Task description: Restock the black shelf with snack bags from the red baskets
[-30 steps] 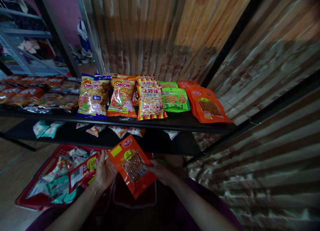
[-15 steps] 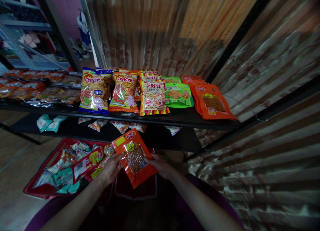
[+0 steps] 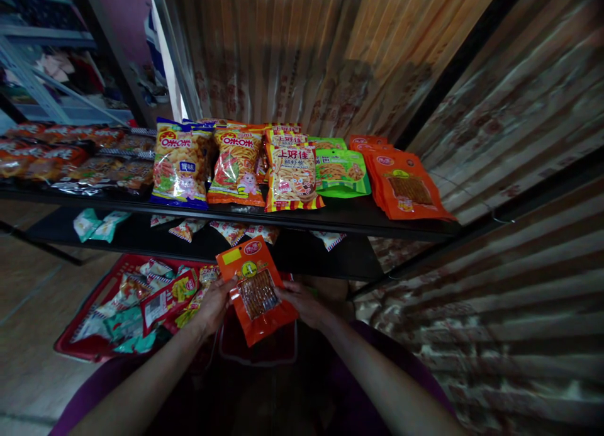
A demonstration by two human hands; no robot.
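An orange snack packet (image 3: 257, 291) with a clear window is held up in front of the lower shelf, tilted a little. My left hand (image 3: 216, 304) grips its left edge, and my right hand (image 3: 302, 304) grips its right edge. Similar orange packets (image 3: 410, 187) lie stacked at the right end of the black upper shelf (image 3: 349, 219). Beside that stack are green bags (image 3: 342, 172), then cracker bags (image 3: 292, 178) with red and yellow edges. Farther left stand an orange bag (image 3: 237, 165) and a blue-edged bag (image 3: 182, 165).
A red basket (image 3: 70, 335) full of snack packets is on the floor at the lower left. Small packets lie on the lower shelf (image 3: 325, 260). Dark packets (image 3: 56, 159) fill the upper shelf's left end. A patterned curtain (image 3: 472, 285) hangs behind and to the right.
The view has shifted slightly, with the shelf a little higher and farther right in it. Both hands still hold the orange packet in nearly the same pose.
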